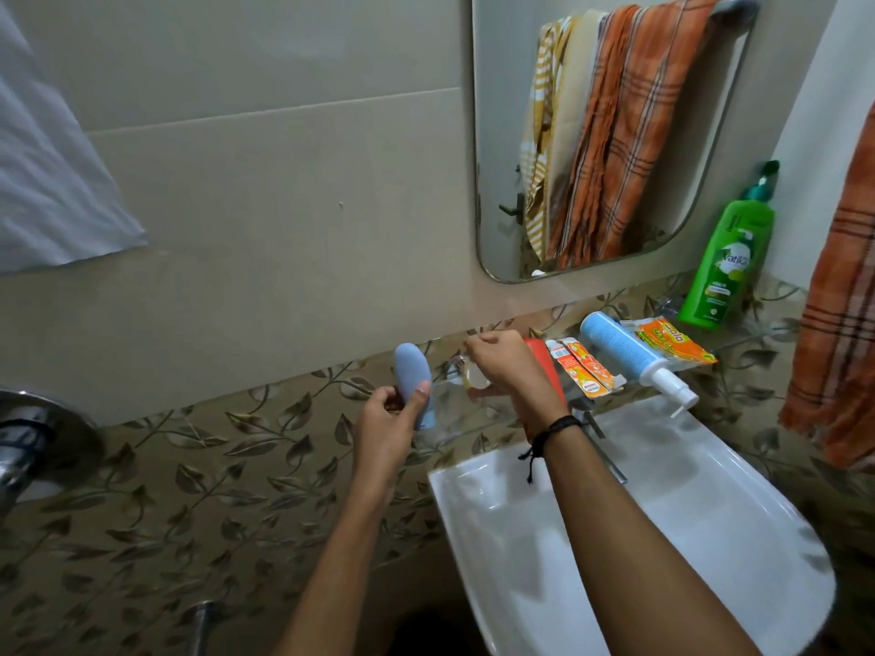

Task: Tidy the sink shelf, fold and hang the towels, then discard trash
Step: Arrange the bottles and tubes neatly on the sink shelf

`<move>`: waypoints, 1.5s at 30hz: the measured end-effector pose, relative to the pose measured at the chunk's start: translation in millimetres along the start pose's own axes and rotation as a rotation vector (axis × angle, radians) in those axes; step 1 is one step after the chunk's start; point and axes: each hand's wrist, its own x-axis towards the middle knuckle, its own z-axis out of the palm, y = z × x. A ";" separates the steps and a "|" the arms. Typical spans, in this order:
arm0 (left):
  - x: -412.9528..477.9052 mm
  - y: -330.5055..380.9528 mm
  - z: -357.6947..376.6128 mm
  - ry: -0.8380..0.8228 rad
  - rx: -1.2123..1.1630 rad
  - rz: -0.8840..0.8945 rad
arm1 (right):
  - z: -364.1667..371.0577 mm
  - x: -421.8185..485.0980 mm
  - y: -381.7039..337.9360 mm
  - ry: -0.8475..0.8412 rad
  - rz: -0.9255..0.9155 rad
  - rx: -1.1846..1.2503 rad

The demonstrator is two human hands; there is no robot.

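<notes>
Grip of the left hand clasps a grey-blue tube at the left end of the glass shelf. The right hand curls over that shelf, hiding most of a red bottle; what its grip holds cannot be told. Right of the shelf, an orange towel is cut off.

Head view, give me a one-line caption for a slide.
Left hand grips a blue bottle while the right hand hovers over the glass shelf above the sink.
</notes>
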 end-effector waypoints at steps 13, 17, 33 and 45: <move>18.5 -9.0 1.2 -0.067 0.193 0.148 | 2.9 -8.4 7.0 0.097 -0.032 0.396; 19.6 -8.1 2.8 -0.080 0.173 0.171 | 9.6 -2.6 13.4 0.192 -0.079 0.435; 37.3 -9.5 -7.6 -0.272 0.056 0.238 | 17.5 -4.2 24.0 0.075 -0.189 0.238; 36.7 3.8 -10.2 -0.284 0.011 0.307 | -2.5 -3.7 17.1 0.106 -0.310 -0.325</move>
